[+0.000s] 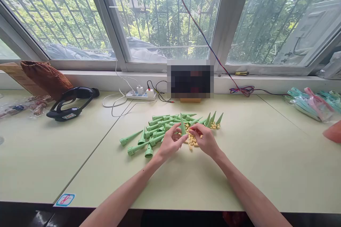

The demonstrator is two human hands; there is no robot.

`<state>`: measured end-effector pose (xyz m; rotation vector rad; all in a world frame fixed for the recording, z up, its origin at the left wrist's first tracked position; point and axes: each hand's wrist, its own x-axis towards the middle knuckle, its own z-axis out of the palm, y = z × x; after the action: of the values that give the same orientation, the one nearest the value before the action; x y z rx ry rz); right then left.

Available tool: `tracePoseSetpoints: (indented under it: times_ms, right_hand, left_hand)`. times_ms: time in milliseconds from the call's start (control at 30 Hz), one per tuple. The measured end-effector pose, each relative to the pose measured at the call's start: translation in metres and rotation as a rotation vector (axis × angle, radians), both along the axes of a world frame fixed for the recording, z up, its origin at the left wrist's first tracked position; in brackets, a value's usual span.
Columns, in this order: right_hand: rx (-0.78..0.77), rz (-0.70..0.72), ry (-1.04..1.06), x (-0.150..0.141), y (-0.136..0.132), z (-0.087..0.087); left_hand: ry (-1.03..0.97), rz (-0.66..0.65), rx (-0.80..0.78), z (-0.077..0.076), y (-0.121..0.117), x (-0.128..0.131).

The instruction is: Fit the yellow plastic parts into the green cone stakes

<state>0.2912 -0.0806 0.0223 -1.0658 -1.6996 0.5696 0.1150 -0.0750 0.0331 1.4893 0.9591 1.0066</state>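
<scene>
Green was the colour of the spike (183,126) that the left hand (169,142) held between its thumb and fingers. It stood nearly straight, thin tip up, wide end down in the hand. It was over the table (197,181), just left of the small yellow parts (192,140). The right hand (205,139) was close by, its thumb and fingertips bent near each other. I could not tell if they pinched a small part, as the fingers hid it.

To do this well, the left hand needed a firm, gentle hold, low down, so the spike would not tip or spin. The right hand did best to go slowly and line things up before any push, since a crooked push might slip.

At least 3 standing spikes (219,118) were just past the right hand, with yellow bits at their feet. A careless bump could have knocked them. Other green spikes (139,148) lay in a heap on the left.
</scene>
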Motion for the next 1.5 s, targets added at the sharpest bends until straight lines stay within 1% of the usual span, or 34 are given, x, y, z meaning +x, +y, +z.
tracePoseSetpoints:
  times_ms: [100, 267, 400, 567, 667, 733, 833, 933, 1000, 1100, 1167, 1333, 1500]
  right_hand:
    - [-0.006, -0.003, -0.013, 0.001, 0.001, -0.001]
    - [-0.018, -0.026, -0.042, 0.000, -0.001, 0.000]
    - [-0.093, 0.002, 0.008, 0.000, -0.002, 0.001]
    - [-0.197, 0.039, 0.092, 0.001, -0.002, 0.003]
    - [-0.224, 0.046, 0.113, 0.001, -0.002, 0.004]
    - [-0.231, 0.050, 0.118, 0.000, -0.002, 0.005]
    - [-0.212, 0.030, 0.102, -0.002, -0.002, 0.005]
    - [-0.125, -0.017, 0.059, -0.004, -0.004, 0.005]
    - [-0.068, -0.037, 0.052, -0.005, -0.004, 0.006]
    - [-0.014, -0.024, 0.052, -0.005, -0.004, 0.006]
    - [0.016, 0.005, 0.030, -0.004, -0.004, 0.006]
    - [0.042, 0.036, 0.001, -0.004, -0.001, 0.004]
    - [0.040, 0.028, -0.032, -0.003, 0.001, -0.001]
  left_hand:
    - [0.032, 0.009, 0.039, -0.007, 0.001, -0.001]
    - [0.122, 0.037, 0.179, -0.015, 0.003, -0.001]
    - [0.180, 0.057, 0.304, -0.018, 0.004, -0.001]
    - [0.256, 0.051, 0.479, -0.022, 0.004, -0.002]
    - [0.273, 0.051, 0.544, -0.023, 0.003, -0.002]
    - [0.261, 0.041, 0.561, -0.022, 0.002, -0.002]
    - [0.217, 0.050, 0.508, -0.019, 0.000, 0.000]
    - [0.155, 0.083, 0.345, -0.013, -0.001, 0.002]
    - [0.106, 0.078, 0.222, -0.008, -0.002, 0.002]
    - [0.017, 0.050, 0.055, 0.000, -0.002, 0.001]
    - [-0.035, 0.029, -0.011, 0.003, -0.002, 0.001]
    - [-0.092, -0.003, -0.040, 0.005, -0.002, 0.001]
    - [-0.041, 0.011, -0.007, -0.001, 0.000, 0.000]
